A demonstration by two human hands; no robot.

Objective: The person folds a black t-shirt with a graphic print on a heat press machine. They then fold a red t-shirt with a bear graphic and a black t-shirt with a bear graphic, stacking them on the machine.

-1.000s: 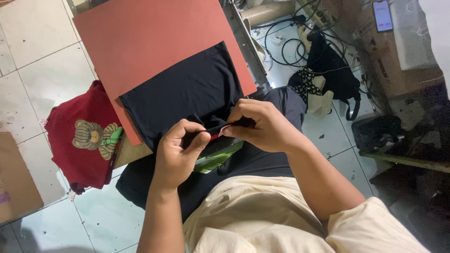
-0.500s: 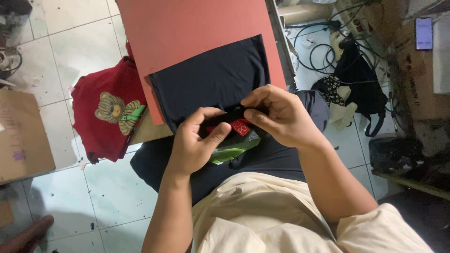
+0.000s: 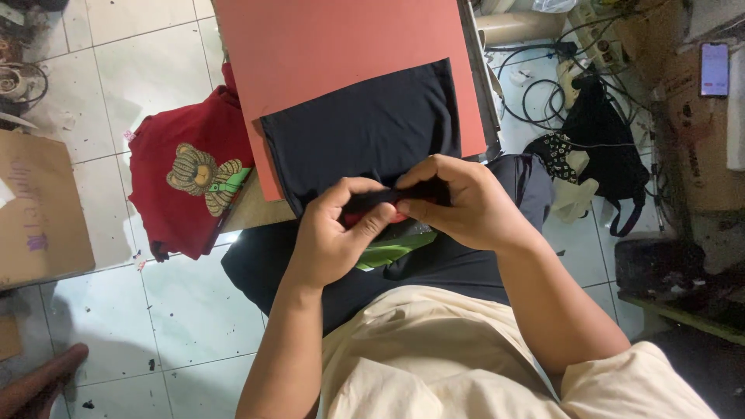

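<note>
A black garment (image 3: 365, 128) lies spread on a salmon-red board (image 3: 334, 46). Its near edge is bunched up between both hands. My left hand (image 3: 334, 233) pinches the black fabric from the left, thumb on top. My right hand (image 3: 458, 202) grips the same fold from the right. Beneath the hands peek a bit of red and a green printed patch (image 3: 392, 250). The rest of the black cloth hangs down over my lap (image 3: 264, 268).
A dark red shirt with a bear print (image 3: 190, 182) hangs off the board's left side. A cardboard sheet (image 3: 39, 209) lies on the tiled floor at left. Cables (image 3: 543, 85), a black bag (image 3: 601, 155) and a phone (image 3: 714, 68) sit at right.
The view has shifted so board and garment sit lower and more to the right. Both hands stay closed on the black fabric's edge; the red label is now mostly covered.
</note>
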